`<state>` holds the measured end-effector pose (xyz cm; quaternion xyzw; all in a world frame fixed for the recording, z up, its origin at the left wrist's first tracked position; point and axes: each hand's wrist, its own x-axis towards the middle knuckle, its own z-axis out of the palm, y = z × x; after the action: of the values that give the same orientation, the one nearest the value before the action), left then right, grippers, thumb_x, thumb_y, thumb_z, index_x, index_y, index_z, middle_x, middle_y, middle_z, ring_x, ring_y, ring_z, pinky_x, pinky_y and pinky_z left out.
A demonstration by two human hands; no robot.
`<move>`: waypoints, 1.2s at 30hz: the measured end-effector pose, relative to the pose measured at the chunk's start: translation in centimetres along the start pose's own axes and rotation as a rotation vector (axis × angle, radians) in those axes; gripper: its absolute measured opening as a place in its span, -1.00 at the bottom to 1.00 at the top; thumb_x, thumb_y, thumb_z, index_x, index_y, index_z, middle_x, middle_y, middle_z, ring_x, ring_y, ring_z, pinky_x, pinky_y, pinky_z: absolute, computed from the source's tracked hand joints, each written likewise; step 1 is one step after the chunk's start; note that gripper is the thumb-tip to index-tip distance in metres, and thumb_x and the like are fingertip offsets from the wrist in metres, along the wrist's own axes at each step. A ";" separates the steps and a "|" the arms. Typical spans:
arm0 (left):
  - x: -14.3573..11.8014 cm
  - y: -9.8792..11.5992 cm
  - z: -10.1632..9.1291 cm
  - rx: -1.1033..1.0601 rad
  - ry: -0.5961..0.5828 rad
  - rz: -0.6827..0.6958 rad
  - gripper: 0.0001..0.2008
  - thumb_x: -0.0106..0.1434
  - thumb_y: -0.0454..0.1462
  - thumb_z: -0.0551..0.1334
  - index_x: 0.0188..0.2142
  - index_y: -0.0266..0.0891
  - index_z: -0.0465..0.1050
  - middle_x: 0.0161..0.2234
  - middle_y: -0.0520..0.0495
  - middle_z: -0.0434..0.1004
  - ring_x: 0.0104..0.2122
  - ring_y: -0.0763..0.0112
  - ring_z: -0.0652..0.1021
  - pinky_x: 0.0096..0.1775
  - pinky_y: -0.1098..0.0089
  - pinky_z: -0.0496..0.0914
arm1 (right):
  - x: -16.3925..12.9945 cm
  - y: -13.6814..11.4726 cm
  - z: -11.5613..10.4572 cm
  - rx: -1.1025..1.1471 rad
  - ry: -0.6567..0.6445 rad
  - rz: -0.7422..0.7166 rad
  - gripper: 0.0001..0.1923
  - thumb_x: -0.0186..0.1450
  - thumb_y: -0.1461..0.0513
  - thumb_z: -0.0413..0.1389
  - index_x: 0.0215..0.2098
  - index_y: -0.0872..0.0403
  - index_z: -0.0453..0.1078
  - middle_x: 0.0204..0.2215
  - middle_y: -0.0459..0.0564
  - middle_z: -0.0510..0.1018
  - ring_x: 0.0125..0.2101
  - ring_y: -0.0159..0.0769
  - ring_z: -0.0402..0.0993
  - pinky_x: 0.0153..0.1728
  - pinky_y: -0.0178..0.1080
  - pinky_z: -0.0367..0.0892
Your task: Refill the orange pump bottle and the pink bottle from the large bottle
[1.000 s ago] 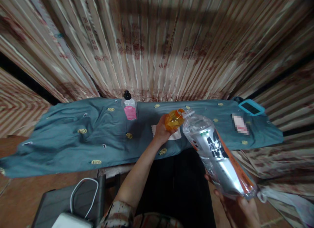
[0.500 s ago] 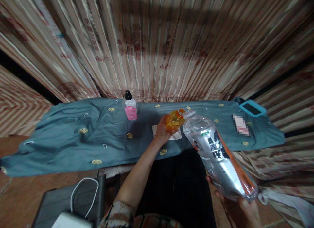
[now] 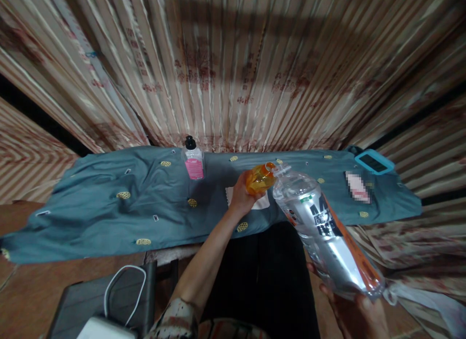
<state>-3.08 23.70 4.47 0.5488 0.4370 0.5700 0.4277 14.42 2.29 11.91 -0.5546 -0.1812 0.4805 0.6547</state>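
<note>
The fingers of the left hand (image 3: 241, 197) are mostly hidden behind the small orange bottle (image 3: 259, 177) they wrap around; only the back of the hand and the thumb side show, closed tight on the bottle's lower half. The bottle's base is covered by the palm, and its neck points right, meeting the mouth of the large clear bottle (image 3: 324, 232); whether the two openings touch cannot be made out. The left forearm runs straight up from the patterned sleeve (image 3: 178, 319) at the bottom edge, wrist held level above the front edge of the tabletop (image 3: 171, 254).

The right hand (image 3: 358, 312) is cut off by the lower edge of the view; its fingers curl up under the base of the large bottle, clamped on it, though the fingertips are blurred. That bottle lies tilted, base low near the person, mouth raised toward the orange bottle, its label in dark letters with an orange stripe facing up.

Past the hands, a teal cloth (image 3: 109, 203) drapes the tabletop. On it, well to the left, a clear bottle with a pink label (image 3: 192, 159) stands upright; a white paper (image 3: 260, 201) lies partly hidden beneath the orange bottle. A blue-framed device (image 3: 374, 161) rests at the far right. A white cable (image 3: 120, 290) loops at the lower left.
</note>
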 end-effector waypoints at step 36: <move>-0.4 0.0 -0.1 -0.024 -0.048 -0.010 -0.42 -0.04 -0.33 0.47 -0.02 -0.20 0.35 -0.10 -0.10 0.56 -0.08 0.19 0.58 0.02 0.15 0.47 | 0.6 0.5 -1.3 -0.042 -0.052 -0.005 -0.09 0.01 -0.04 0.43 0.28 -0.16 0.27 -0.16 0.02 0.71 -0.27 -0.05 0.70 -0.45 -0.31 0.56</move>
<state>-3.19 23.32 4.38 0.5549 0.4225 0.5598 0.4474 15.47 2.00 10.82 -0.5553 -0.2095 0.4892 0.6391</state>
